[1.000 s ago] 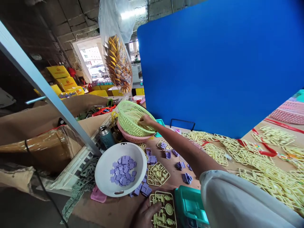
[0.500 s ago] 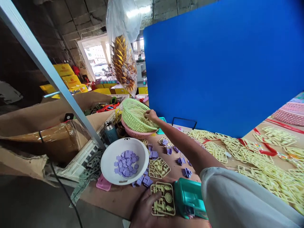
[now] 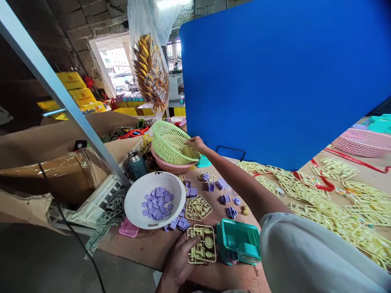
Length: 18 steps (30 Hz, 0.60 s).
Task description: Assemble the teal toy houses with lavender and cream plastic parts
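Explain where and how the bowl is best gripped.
The bowl is probably best gripped at its near rim slot, coming from the near side: that opening should give fingers a hold. Avoid tipping; purple pieces lie inside.

pieces (image 3: 158, 203) in bowl (image 3: 132, 195), upper basket (image 3: 174, 154) behind, tub (image 3: 235, 232) right of bowl

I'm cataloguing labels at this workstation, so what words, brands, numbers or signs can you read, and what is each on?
No text is legible.
Yellow boxes: red marks and print, too small and blurred to read.
Pale yellow parts frame in the left hand: no lettering I can make out.
Blue panel: no lettering visible.
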Each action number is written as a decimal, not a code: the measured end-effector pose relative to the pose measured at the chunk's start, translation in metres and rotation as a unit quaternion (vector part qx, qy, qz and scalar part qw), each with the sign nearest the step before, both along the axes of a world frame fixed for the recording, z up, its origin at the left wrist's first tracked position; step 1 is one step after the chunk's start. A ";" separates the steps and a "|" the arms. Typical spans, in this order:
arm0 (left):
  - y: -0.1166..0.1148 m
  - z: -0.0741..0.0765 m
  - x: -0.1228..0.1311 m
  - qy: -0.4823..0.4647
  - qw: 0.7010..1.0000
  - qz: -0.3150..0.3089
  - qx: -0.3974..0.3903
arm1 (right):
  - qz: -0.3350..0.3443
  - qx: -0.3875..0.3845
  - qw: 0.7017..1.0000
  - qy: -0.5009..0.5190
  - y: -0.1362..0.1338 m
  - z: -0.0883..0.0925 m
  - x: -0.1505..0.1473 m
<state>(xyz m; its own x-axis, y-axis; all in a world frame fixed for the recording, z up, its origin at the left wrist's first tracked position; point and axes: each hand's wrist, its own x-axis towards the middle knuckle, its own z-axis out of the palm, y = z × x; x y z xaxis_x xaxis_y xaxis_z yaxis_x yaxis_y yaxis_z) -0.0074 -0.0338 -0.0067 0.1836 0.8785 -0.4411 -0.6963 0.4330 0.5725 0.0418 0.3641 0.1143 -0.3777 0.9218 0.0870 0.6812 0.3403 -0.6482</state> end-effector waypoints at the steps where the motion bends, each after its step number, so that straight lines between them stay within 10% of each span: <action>1: 0.000 0.001 0.000 -0.003 1.000 0.001 0.001 | -0.003 -0.003 1.000 0.002 0.000 0.000 0.004; 18: 0.001 0.005 -0.003 0.011 1.000 -0.016 0.025 | -0.104 -0.066 0.983 0.137 -0.023 0.011 0.034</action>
<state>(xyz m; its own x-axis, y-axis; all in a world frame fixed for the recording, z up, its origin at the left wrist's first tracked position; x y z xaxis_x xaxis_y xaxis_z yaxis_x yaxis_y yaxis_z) -0.0099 -0.0324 -0.0013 0.2019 0.8935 -0.4011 -0.6696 0.4248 0.6093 0.0760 0.3410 0.1249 -0.1596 0.9866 0.0327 0.5212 0.1124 -0.8460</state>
